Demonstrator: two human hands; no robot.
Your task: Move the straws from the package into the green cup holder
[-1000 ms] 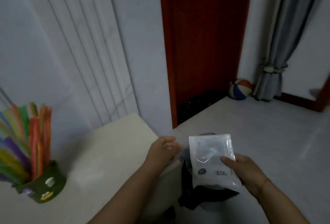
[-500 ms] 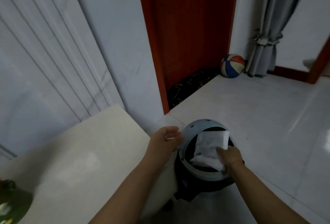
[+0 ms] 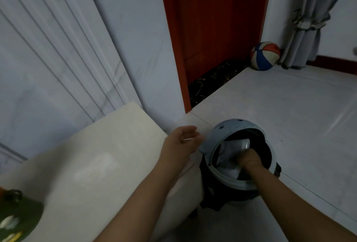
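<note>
The clear plastic package (image 3: 230,148) is crumpled inside a grey round bin (image 3: 234,126) on the floor beside the table. My right hand (image 3: 249,158) reaches into the bin and grips the package. My left hand (image 3: 181,143) hovers over the table's right corner with fingers loosely curled, and I see nothing held in it. The green cup holder (image 3: 17,216) shows only partly at the bottom left edge, and the straws in it are cut off by the frame.
A cream table (image 3: 100,164) stands against a white panelled wall. The bin has a black liner (image 3: 216,201). A red-brown door (image 3: 216,29) stands behind it, with a ball (image 3: 264,55) and a grey curtain (image 3: 309,23) at the far right on the pale floor.
My right hand lowered the package from above the bin down into it. The view swung right, so the cup holder and straws slid off to the left edge. My left hand barely moved.
</note>
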